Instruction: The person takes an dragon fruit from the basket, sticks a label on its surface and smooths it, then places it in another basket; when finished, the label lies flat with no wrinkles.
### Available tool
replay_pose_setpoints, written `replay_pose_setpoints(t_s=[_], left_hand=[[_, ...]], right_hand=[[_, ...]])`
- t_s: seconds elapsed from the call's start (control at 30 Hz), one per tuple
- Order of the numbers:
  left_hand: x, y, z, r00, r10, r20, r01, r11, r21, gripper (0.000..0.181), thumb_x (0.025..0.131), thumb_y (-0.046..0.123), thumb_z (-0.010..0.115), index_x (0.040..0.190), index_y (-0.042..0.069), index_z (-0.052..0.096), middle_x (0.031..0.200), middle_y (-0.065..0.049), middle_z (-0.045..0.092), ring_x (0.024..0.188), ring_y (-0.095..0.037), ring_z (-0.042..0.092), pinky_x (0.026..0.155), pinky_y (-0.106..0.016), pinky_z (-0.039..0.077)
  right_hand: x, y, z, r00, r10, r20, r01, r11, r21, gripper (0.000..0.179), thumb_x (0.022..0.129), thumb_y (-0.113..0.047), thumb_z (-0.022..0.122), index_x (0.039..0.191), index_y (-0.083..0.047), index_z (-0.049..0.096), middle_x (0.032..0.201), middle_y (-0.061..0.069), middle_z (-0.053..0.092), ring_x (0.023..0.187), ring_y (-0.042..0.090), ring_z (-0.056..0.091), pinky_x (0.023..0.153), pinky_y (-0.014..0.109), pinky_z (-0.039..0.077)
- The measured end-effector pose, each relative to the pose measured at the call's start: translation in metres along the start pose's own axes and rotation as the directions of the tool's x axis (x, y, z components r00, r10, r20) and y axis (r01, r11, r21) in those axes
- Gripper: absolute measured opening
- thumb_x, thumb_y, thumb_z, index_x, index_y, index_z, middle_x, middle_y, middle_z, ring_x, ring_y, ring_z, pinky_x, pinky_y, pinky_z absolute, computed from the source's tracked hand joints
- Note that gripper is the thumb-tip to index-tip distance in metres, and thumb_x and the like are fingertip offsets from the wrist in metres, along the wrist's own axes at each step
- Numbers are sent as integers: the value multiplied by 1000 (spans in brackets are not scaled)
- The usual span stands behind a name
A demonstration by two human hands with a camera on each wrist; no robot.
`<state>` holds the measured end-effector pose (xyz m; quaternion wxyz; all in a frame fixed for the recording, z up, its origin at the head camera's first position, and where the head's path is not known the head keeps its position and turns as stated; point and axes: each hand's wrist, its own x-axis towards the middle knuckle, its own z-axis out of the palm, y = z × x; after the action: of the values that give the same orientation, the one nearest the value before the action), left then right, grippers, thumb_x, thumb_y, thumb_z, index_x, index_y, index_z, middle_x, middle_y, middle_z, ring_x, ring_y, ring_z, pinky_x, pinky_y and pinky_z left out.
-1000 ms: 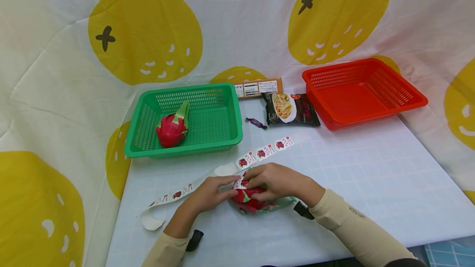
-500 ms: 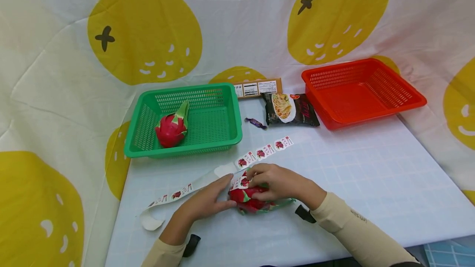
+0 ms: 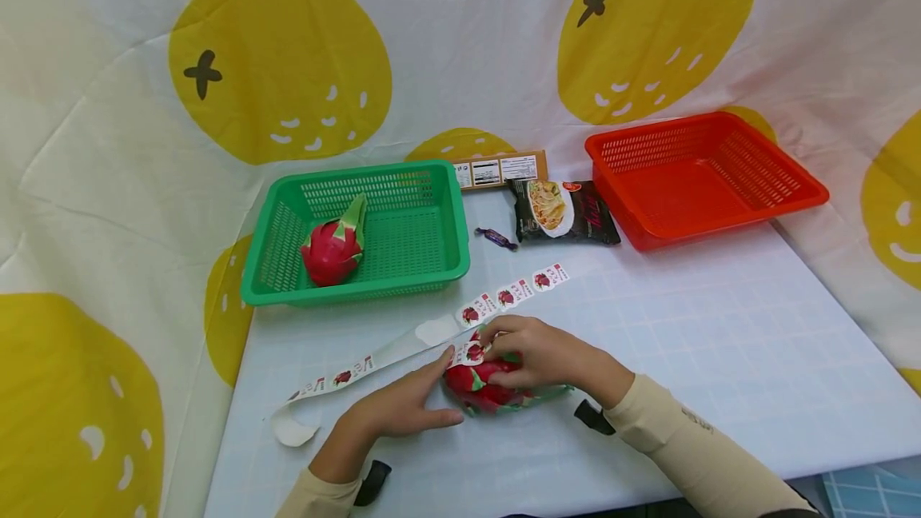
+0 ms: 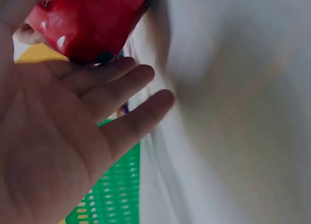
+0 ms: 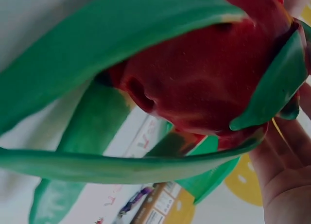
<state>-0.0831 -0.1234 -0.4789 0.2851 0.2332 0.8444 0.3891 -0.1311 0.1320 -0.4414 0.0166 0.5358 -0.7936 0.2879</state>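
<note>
A red dragon fruit with green leaf tips lies near the front of the table, with a printed label on its upper side. My right hand holds the fruit from above, fingers bent over it beside the label. My left hand is at the fruit's left; its index fingertip reaches the label's edge while the thumb extends apart from the fruit. In the left wrist view that hand's palm faces the camera, fingers extended. In the right wrist view the fruit's long leaves cover much of the frame.
A strip of labels runs diagonally behind the fruit. Farther back stand a green basket containing another dragon fruit, a wrapped candy, a black noodle packet, a cardboard box and a red basket.
My left thumb and fingers have spread, and the thumb has come away from the fruit toward the front. My right hand has stayed on the fruit almost unmoved.
</note>
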Motion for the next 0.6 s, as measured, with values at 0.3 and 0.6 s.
replay_pose_setpoints(t_s=[0.3, 0.6], left_hand=[[9, 3, -1, 947, 20, -322, 34, 986, 161, 55, 72, 45, 77, 117, 15, 64, 102, 3, 71, 91, -12, 65, 76, -28, 52], [9, 4, -28, 895, -182, -407, 341, 869, 360, 68, 63, 38, 86, 121, 12, 60, 122, -15, 55, 115, -33, 48, 90, -55, 44]], right_hand=[[-13, -7, 9, 880, 435, 190, -429, 900, -75, 94, 64, -58, 78, 140, -22, 38, 135, -1, 44, 119, 12, 42, 79, 28, 53], [-19, -6, 22, 875, 458, 157, -439, 888, -141, 101, 56, -57, 82, 141, -26, 36, 124, -3, 51, 112, 14, 47, 76, 31, 53]])
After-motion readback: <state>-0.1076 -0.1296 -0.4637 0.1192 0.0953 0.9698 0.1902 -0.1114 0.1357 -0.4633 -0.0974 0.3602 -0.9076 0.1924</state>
